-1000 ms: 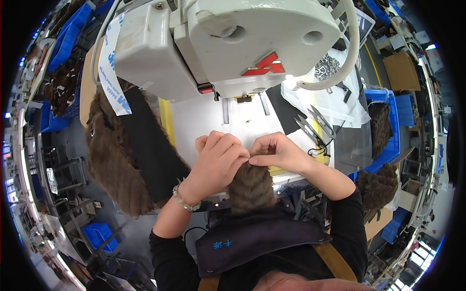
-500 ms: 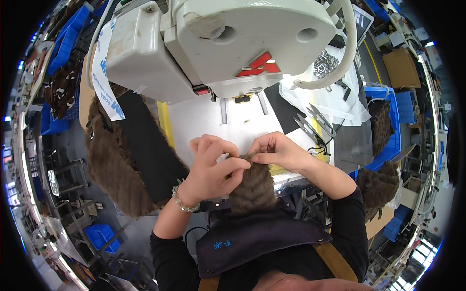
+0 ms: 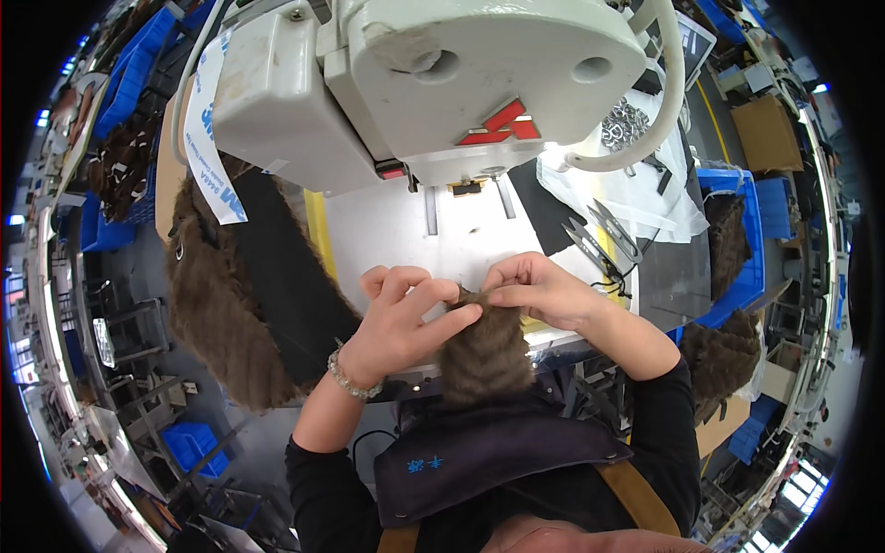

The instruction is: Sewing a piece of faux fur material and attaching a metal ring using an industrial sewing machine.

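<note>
The small fur [image 3: 487, 358] is brown and striped. It is on the near side of the machine [image 3: 498, 74], between it and the person. The fur's top edge is up at the fingers, and its low end hangs down by the dark apron [image 3: 502, 461].

The right hand [image 3: 546, 293] pinches the top edge of the small fur with thumb and first finger. The left hand [image 3: 406, 318] touches the same edge from its other side. Its thumb and first finger are a bit apart at the tips, and I cannot tell if they grip. A bead band [image 3: 350, 378] is on the left wrist.

Under the front of the machine is a white board [image 3: 373, 230] with yellow strips. Left of the machine lies a big fur [image 3: 217, 304] with a black cloth [image 3: 272, 263] on it. A long tape [image 3: 208, 152] hangs on the machine's left side.

Right of the machine are two snips [image 3: 604, 241], side by side. Past them lie a white sheet [image 3: 645, 205] and a heap of metal rings [image 3: 624, 126]. Farther right of the machine is a blue bin [image 3: 752, 249] with more fur [image 3: 727, 241] in it.
</note>
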Available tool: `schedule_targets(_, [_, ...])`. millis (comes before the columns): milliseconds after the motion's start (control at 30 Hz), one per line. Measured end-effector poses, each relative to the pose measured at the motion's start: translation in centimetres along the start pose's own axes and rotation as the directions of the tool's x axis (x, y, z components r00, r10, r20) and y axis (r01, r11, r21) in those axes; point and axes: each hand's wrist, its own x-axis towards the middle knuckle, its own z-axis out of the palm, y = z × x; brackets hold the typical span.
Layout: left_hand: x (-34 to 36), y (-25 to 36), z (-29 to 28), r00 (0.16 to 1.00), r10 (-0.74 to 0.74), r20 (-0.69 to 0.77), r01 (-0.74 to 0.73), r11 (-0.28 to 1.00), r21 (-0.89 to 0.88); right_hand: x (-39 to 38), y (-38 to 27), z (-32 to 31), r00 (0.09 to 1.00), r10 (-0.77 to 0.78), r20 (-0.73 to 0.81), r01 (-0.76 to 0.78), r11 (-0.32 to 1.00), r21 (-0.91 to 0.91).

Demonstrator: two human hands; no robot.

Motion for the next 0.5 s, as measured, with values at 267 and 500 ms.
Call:
schedule_targets(267, [0.03,-0.22,0.36,0.999,-0.006,-0.048,0.004,0.999,-0.052,-0.01,0.03,-0.18,0.999,0.047,-0.007,-0.046,0.996,0.078])
schedule_targets(500, [0.18,-0.22,0.58,0.994,-0.05,-0.093,0.041,0.994,-0.1,-0.14,-0.22,-0.06,0.999,0.05,-0.019,-0.048,0.995,0.092])
